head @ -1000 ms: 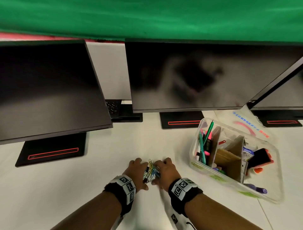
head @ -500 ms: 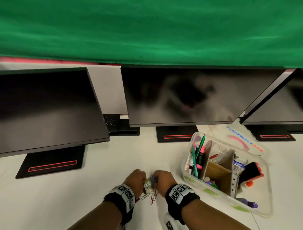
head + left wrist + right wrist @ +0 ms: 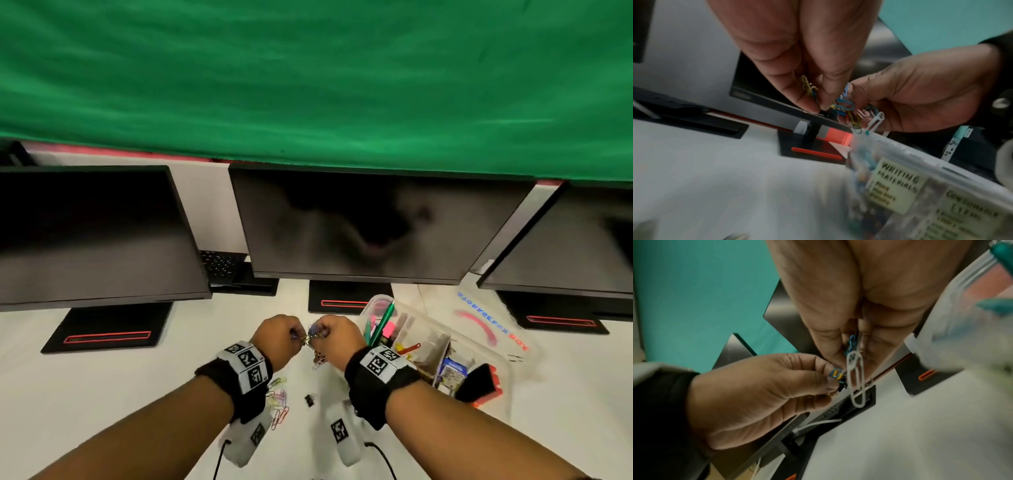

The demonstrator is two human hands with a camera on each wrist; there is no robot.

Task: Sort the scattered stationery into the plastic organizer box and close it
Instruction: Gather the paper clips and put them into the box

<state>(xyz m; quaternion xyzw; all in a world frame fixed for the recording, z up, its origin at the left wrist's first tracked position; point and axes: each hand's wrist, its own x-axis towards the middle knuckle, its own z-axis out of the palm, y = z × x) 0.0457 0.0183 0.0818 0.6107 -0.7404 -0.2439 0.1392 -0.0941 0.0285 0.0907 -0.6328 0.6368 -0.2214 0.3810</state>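
Note:
Both hands are raised above the white table and pinch a tangled bunch of coloured paper clips (image 3: 313, 335) between them. My left hand (image 3: 286, 334) grips its left end (image 3: 809, 88); my right hand (image 3: 330, 334) grips the right end (image 3: 846, 107), with a white clip (image 3: 856, 378) dangling below the fingers. The clear plastic organizer box (image 3: 507, 387) lies open just right of my right hand, holding pens, markers and other items in cardboard-divided compartments. More loose paper clips (image 3: 279, 399) and a small black binder clip (image 3: 309, 400) lie on the table below my wrists.
The box's clear lid (image 3: 479, 318) with blue and pink print lies behind the box. Three dark monitors (image 3: 370, 226) on black bases (image 3: 106, 329) line the back of the table, a keyboard (image 3: 219, 263) between two of them. A green cloth hangs above.
Both hands have lifted the clip bunch off the table and moved it up and toward the box. Several clips and a binder clip now lie on the table where the hands were.

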